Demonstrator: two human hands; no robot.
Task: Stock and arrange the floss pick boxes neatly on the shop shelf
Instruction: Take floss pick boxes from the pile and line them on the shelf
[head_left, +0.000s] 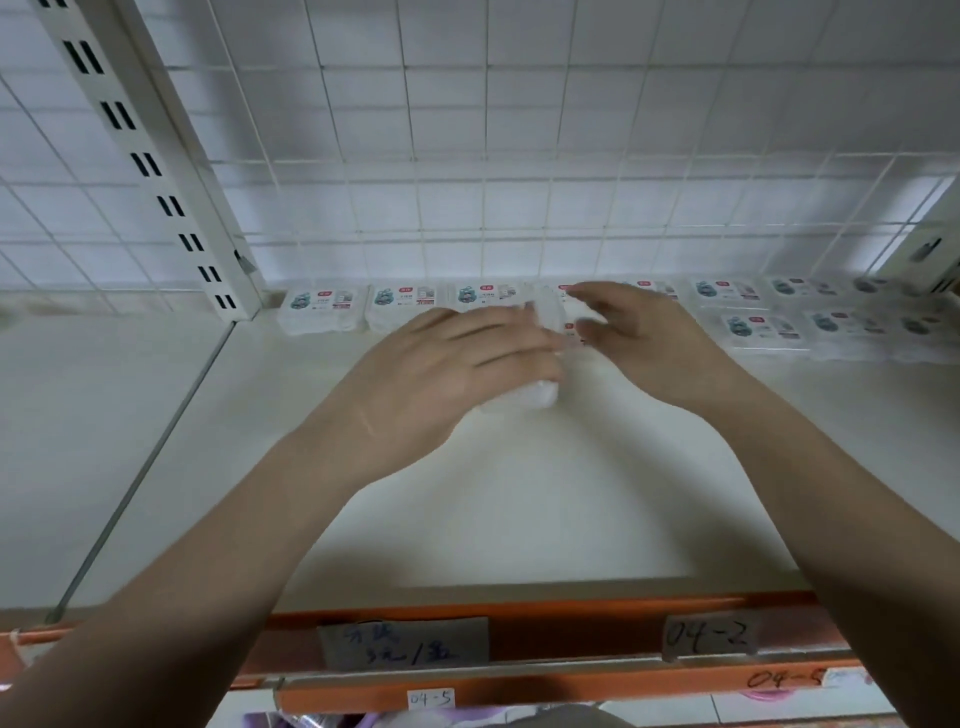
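**Floss pick box at the back row, both hands on the white shelf**

Reaching in over the white shelf (519, 493) with both bare forearms. Left hand (447, 364) curled around a clear floss pick box (540, 364), fingers wrapped over the top and near side, box tilted and blurred, lower corner just above or touching the shelf surface; cannot tell which. Right hand (639, 338) just beside the same box, fingers spread and loose, thumb and forefinger apart, tips near the box's far edge; contact with it not clear, so grip on the right side cannot be told.

Back row of floss pick boxes (405, 304) lying flat along the rear of the shelf, against the wire grid panel (467, 156), labels up with teal picture and red tag. Three of them plainly visible left of the held box, edge to edge. More of the row carrying on right of the held box, partly hidden behind the right hand. Second row (756, 330) started in front of the back row, right of the held box only, blurred toward the frame edge.

Slotted upright post (150, 166) standing left of the back row. Orange front rail (519, 618) along the near edge of the shelf, with a handwritten grey tag (405, 647) and a tag reading 04-2 (709, 636).
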